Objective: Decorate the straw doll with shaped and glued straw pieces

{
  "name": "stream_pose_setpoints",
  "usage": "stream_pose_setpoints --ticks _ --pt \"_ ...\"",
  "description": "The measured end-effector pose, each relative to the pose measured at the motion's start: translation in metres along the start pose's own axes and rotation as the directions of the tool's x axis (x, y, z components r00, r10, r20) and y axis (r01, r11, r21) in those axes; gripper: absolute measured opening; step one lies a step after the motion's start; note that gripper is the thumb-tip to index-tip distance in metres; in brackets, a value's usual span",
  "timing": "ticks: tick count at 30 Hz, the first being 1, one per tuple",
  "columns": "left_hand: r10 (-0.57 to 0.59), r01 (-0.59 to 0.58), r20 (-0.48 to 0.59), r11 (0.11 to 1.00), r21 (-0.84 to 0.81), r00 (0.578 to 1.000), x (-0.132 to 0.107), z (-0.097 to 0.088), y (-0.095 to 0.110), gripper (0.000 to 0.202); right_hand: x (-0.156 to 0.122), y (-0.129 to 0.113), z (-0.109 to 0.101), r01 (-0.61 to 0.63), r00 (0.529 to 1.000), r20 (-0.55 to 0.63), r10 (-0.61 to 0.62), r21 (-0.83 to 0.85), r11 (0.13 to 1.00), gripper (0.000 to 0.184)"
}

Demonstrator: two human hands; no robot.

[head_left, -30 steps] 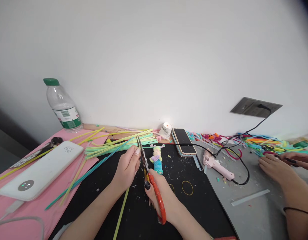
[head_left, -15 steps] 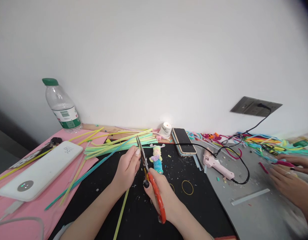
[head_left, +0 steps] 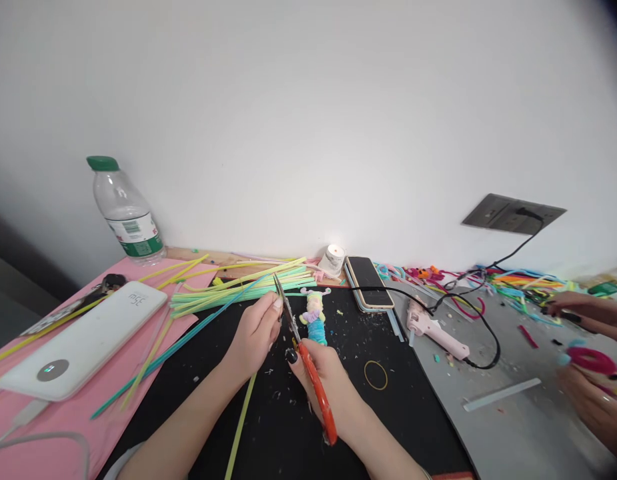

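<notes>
My left hand [head_left: 255, 333] is closed in a pinch on a yellow-green pipe cleaner [head_left: 241, 430], whose long end hangs down toward the front edge. My right hand [head_left: 331, 383] grips a pair of scissors [head_left: 318, 393] with orange-red handles. The blades point up and away, right beside my left fingertips; whether they touch the pipe cleaner is hidden by the fingers. Just beyond my right hand lies a small fuzzy doll [head_left: 315, 323] in yellow, lilac and blue. Its lower end is covered by that hand.
Pipe cleaners [head_left: 243, 290] lie in a bundle behind my left hand. A power bank [head_left: 88, 340] and bottle [head_left: 131, 227] are at left. A phone [head_left: 371, 287], rubber band [head_left: 375, 375] and corded glue gun [head_left: 435, 333] lie rightward. A co-worker's hands [head_left: 595, 400] work at far right.
My hands stay almost in place; the scissor handles have shifted slightly. The co-worker's hands have moved apart, one now holding a bright pink loop nearer the front.
</notes>
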State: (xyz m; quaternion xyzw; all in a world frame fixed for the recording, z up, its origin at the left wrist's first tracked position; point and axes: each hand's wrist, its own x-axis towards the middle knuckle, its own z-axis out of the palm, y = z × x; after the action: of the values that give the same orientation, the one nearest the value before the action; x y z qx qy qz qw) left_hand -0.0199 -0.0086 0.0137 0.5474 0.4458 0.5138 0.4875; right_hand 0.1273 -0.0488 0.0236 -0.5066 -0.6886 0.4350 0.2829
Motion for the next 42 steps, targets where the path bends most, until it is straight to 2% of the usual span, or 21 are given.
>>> stream_pose_setpoints --ticks 3,8,12,18,22,26,30,38,42 --pt "-0.049 0.050 0.021 0.998 -0.034 0.999 0.002 -0.001 -0.002 0.034 0.000 -0.001 -0.001 -0.026 1.000 0.015 0.026 0.008 1.000 0.045" --pt "-0.218 0.224 0.081 0.972 -0.074 0.973 0.008 -0.005 -0.002 0.030 0.002 -0.005 0.000 -0.143 0.989 0.047 0.143 0.018 0.989 0.043" --pt "-0.299 0.302 0.063 0.952 -0.041 0.952 0.013 -0.008 -0.002 0.026 0.007 0.001 0.005 -0.255 0.966 0.067 0.249 0.098 0.962 0.045" --pt "-0.375 0.375 0.022 0.927 -0.028 0.927 0.019 -0.005 -0.004 0.026 0.014 -0.005 0.001 -0.390 0.912 0.208 0.353 0.179 0.903 0.048" --pt "-0.401 0.400 -0.005 0.916 -0.029 0.916 0.024 -0.004 -0.008 0.027 0.016 -0.014 -0.004 -0.382 0.910 0.233 0.342 0.154 0.911 0.052" --pt "-0.417 0.416 -0.015 0.909 -0.027 0.909 0.027 -0.006 -0.014 0.026 0.020 -0.010 -0.004 -0.353 0.917 0.254 0.309 0.149 0.924 0.056" --pt "-0.422 0.422 -0.014 0.906 -0.023 0.906 0.027 -0.009 -0.019 0.024 0.022 -0.005 -0.003 -0.374 0.908 0.260 0.328 0.154 0.914 0.056" --pt "-0.424 0.423 -0.026 0.906 -0.024 0.905 0.022 -0.007 -0.010 0.024 0.019 -0.005 -0.002 -0.390 0.896 0.275 0.349 0.110 0.914 0.057" --pt "-0.430 0.429 -0.027 0.903 -0.023 0.903 0.020 -0.004 -0.007 0.024 0.019 -0.004 0.002 -0.317 0.938 0.201 0.283 0.165 0.934 0.050"
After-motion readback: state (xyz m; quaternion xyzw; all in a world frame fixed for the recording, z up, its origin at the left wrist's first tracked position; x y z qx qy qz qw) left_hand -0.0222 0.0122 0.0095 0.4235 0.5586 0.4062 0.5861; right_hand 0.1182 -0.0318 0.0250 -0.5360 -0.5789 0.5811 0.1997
